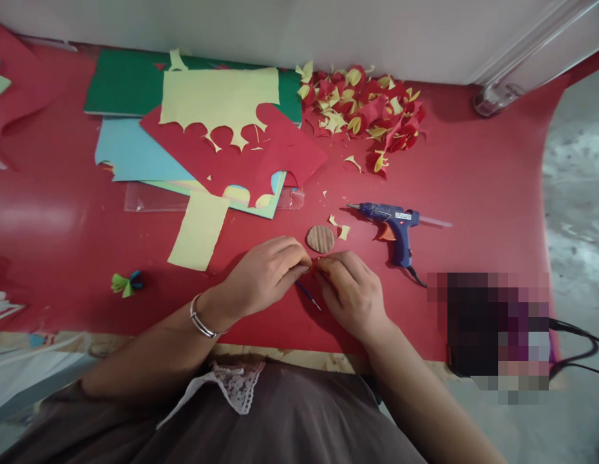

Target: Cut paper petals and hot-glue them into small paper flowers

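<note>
Both hands meet over the red tabletop. My left hand (268, 274), with a bangle at its wrist, is closed with thumb and fingers pinched together. My right hand (355, 290) is pinched too, its fingertips almost touching the left ones. Whatever they hold is small and mostly hidden, perhaps a bit of red paper. A thin dark blue stick (308, 294) with a pale tip shows between the hands; I cannot tell whether it is held or lying there. Just beyond the fingertips lies a round wood-grained disc (321, 239), with yellow paper scraps (344, 231) beside it.
A blue glue gun (400, 232) lies right, its cord running toward a pixelated area. Behind are a heap of red and yellow paper pieces (362, 106), cut yellow paper (217, 96), and red (198, 154) and blue sheets (130, 151). A green paper flower (125, 283) sits left.
</note>
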`<move>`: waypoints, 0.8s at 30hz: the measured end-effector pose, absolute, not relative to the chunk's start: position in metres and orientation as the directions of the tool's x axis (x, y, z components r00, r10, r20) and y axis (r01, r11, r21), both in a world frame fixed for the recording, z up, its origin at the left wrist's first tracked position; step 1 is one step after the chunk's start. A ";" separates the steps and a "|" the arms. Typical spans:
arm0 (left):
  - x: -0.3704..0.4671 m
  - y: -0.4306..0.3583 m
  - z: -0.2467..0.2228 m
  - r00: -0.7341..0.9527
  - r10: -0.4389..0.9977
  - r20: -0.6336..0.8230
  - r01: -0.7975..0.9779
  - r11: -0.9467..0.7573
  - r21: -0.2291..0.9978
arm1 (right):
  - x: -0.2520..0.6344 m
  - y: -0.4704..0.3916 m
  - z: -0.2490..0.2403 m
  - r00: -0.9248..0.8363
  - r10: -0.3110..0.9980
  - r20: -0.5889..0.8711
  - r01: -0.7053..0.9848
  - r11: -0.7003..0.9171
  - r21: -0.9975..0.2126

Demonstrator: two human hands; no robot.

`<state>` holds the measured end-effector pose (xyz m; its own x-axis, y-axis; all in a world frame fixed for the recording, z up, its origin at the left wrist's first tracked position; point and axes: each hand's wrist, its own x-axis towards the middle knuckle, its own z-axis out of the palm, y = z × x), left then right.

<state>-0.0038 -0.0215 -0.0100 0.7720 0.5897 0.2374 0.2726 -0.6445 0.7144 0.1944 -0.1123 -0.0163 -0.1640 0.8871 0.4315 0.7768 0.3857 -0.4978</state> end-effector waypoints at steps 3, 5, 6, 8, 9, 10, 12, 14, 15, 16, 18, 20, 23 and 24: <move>-0.002 -0.023 -0.009 0.765 0.597 0.242 0.279 -0.646 0.711 | 0.195 -0.112 -0.015 -0.174 0.878 0.445 0.791 0.394 -0.469; -0.001 -0.024 -0.008 0.752 0.607 0.256 0.279 -0.646 0.710 | 0.194 -0.112 -0.014 -0.155 0.877 0.454 0.791 0.386 -0.475; 0.000 -0.024 -0.008 0.746 0.613 0.262 0.279 -0.644 0.712 | 0.194 -0.112 -0.014 -0.139 0.879 0.455 0.787 0.378 -0.489; 0.000 -0.025 -0.007 0.732 0.627 0.267 0.276 -0.631 0.725 | 0.193 -0.113 -0.014 -0.108 0.885 0.453 0.769 0.363 -0.526; 0.000 -0.025 -0.006 0.725 0.634 0.269 0.270 -0.621 0.736 | 0.193 -0.114 -0.013 -0.093 0.888 0.450 0.760 0.355 -0.544; -0.001 -0.024 -0.006 0.716 0.642 0.275 0.258 -0.609 0.750 | 0.193 -0.115 -0.012 -0.079 0.892 0.446 0.752 0.347 -0.561; -0.002 -0.023 -0.006 0.698 0.661 0.278 0.234 -0.576 0.783 | 0.193 -0.117 -0.010 -0.055 0.895 0.443 0.742 0.333 -0.582; -0.003 -0.022 -0.006 0.677 0.685 0.269 0.222 -0.539 0.813 | 0.194 -0.119 -0.007 -0.037 0.892 0.450 0.742 0.326 -0.586; -0.004 -0.021 -0.006 0.670 0.696 0.257 0.223 -0.519 0.825 | 0.195 -0.121 -0.005 -0.029 0.889 0.456 0.747 0.322 -0.582; -0.005 -0.020 -0.006 0.664 0.707 0.244 0.227 -0.502 0.835 | 0.197 -0.122 -0.004 -0.018 0.888 0.459 0.754 0.313 -0.577; -0.006 -0.018 -0.006 0.656 0.717 0.236 0.226 -0.484 0.845 | 0.202 -0.127 -0.002 0.005 0.891 0.454 0.773 0.285 -0.567; -0.007 -0.017 -0.006 0.648 0.721 0.246 0.219 -0.486 0.846 | 0.210 -0.132 -0.002 0.038 0.895 0.445 0.796 0.242 -0.555; -0.008 -0.015 -0.005 0.635 0.719 0.283 0.205 -0.510 0.835 | 0.228 -0.138 -0.006 0.158 0.872 0.463 0.847 0.121 -0.517; -0.008 -0.015 -0.005 0.632 0.717 0.293 0.202 -0.517 0.832 | 0.235 -0.139 -0.008 0.207 0.852 0.481 0.875 0.058 -0.480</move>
<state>-0.0079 -0.0145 -0.0050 0.6320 0.7174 0.2931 0.2016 -0.5174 0.8316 0.2353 -0.1393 -0.0080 0.2070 0.8519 0.4810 0.8754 0.0582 -0.4799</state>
